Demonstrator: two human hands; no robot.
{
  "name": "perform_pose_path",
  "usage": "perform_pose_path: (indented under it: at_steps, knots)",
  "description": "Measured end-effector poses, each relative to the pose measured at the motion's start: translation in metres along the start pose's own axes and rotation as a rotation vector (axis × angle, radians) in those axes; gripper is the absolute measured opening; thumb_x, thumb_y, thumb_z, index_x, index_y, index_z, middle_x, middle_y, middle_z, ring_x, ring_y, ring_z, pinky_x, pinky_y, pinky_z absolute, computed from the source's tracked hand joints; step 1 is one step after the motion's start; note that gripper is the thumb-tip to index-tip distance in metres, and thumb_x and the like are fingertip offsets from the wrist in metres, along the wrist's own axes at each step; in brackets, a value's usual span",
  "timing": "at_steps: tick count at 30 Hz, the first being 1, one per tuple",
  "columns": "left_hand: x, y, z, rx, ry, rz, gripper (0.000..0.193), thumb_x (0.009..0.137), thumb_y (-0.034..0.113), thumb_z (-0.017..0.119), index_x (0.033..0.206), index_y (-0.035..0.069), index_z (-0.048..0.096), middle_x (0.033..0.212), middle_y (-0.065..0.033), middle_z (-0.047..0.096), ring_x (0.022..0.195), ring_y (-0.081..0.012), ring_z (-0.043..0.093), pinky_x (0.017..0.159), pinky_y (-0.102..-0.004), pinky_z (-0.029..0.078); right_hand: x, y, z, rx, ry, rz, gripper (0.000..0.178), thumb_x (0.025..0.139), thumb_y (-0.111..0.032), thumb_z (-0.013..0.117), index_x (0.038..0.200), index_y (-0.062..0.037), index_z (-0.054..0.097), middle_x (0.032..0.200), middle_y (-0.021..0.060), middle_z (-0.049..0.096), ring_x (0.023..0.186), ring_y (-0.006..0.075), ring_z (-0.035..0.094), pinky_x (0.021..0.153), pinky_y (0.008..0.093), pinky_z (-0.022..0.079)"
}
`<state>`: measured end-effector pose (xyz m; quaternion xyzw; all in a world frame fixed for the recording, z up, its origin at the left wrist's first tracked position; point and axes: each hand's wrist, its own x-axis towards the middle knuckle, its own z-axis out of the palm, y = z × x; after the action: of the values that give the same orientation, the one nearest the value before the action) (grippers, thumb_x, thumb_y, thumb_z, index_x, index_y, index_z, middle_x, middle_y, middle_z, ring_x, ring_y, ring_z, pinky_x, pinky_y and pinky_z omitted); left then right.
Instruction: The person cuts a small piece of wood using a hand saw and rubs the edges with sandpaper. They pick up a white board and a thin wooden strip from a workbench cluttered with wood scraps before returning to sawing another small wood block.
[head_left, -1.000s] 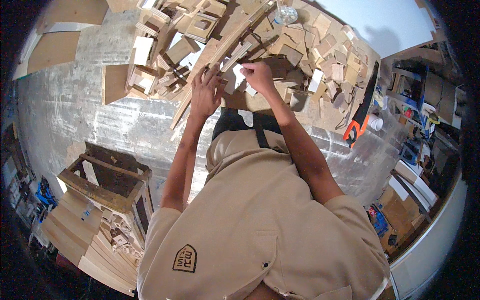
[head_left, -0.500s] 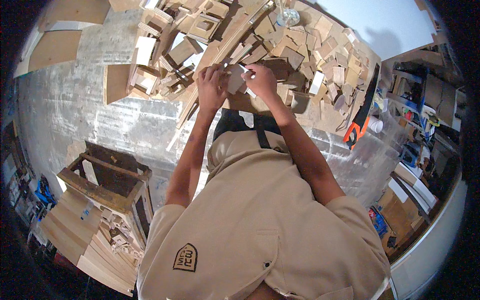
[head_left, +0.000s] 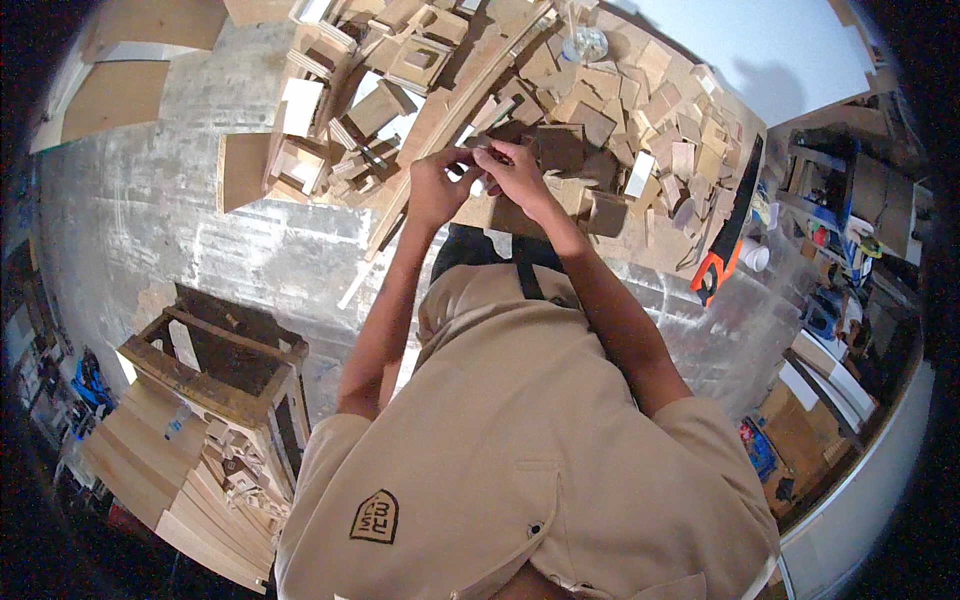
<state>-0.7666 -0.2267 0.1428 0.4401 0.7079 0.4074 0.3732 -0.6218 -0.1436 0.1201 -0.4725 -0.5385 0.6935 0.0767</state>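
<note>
My left hand [head_left: 437, 188] and my right hand [head_left: 517, 180] meet over the near edge of a low worktop [head_left: 650, 230] strewn with wood offcuts. The fingers of both are bent inward in a pinch, with the tips almost touching. Whatever lies between them is too small and too covered to make out. Just below the hands is a light wooden block [head_left: 500, 214]. Beyond the fingers runs a long wooden strip [head_left: 465, 85], slanting away to the far right.
Small wood blocks [head_left: 592, 122] are heaped right of the strip, near a clear jar [head_left: 584, 45]. Box-like wooden pieces [head_left: 417, 62] crowd the left. A handsaw with orange handle [head_left: 716, 270] lies at the right edge. An open wooden frame [head_left: 200, 390] stands lower left.
My hands have drawn together at the fingertips. The white slim piece at my right fingers and the flat piece between my hands no longer show clearly.
</note>
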Motion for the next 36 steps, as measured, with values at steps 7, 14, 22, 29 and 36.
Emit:
perform_pose_path:
  at_steps: [7, 14, 22, 29, 36]
  knots:
    - [0.059, -0.038, -0.078, 0.574, 0.187, 0.109, 0.050, 0.073, 0.026, 0.080, 0.115, 0.004, 0.064, 0.108, -0.0169, 0.067, 0.099, -0.0373, 0.063, 0.083, -0.0462, 0.053, 0.017, 0.013, -0.003, 0.048, 0.077, 0.096, 0.038, 0.096, -0.040, 0.058, 0.108, -0.0044, 0.057, 0.099, 0.0059, 0.057, 0.084, 0.0172, 0.059, 0.061, 0.0337, 0.052]
    - [0.083, -0.066, -0.106, 0.940, 0.076, 0.018, 0.061, 0.067, 0.023, 0.076, 0.121, 0.003, 0.055, 0.121, -0.0188, 0.056, 0.114, -0.0403, 0.055, 0.092, -0.0550, 0.049, -0.009, -0.018, 0.013, -1.106, 0.279, -0.410, 0.059, 0.079, -0.040, 0.076, 0.115, 0.0029, 0.056, 0.123, 0.0241, 0.051, 0.116, 0.0407, 0.052, 0.093, 0.0515, 0.047]
    - [0.097, -0.056, -0.103, 0.968, -0.026, -0.037, 0.048, 0.070, 0.018, 0.073, 0.113, 0.002, 0.059, 0.117, -0.0184, 0.058, 0.113, -0.0380, 0.058, 0.091, -0.0534, 0.050, 0.006, 0.020, 0.032, -1.333, 0.399, -0.384, 0.060, 0.071, -0.030, 0.077, 0.116, 0.0019, 0.053, 0.125, 0.0193, 0.051, 0.121, 0.0354, 0.049, 0.098, 0.0521, 0.043]
    - [0.101, -0.066, -0.111, 0.942, 0.003, 0.005, 0.059, 0.067, 0.034, 0.078, 0.114, 0.003, 0.061, 0.114, -0.0182, 0.060, 0.107, -0.0381, 0.061, 0.089, -0.0517, 0.051, -0.002, 0.000, 0.030, -1.271, 0.277, -0.264, 0.067, 0.073, -0.039, 0.076, 0.117, 0.0038, 0.051, 0.123, 0.0208, 0.049, 0.119, 0.0378, 0.050, 0.095, 0.0539, 0.046]
    - [0.110, -0.078, -0.118, 0.843, 0.079, 0.162, 0.065, 0.063, 0.041, 0.081, 0.113, 0.003, 0.066, 0.106, -0.0197, 0.063, 0.097, -0.0387, 0.064, 0.082, -0.0487, 0.055, -0.015, -0.012, 0.020, -1.141, 0.266, -0.268, 0.086, 0.073, -0.066, 0.067, 0.118, 0.0060, 0.049, 0.122, 0.0227, 0.048, 0.118, 0.0395, 0.050, 0.093, 0.0524, 0.049]
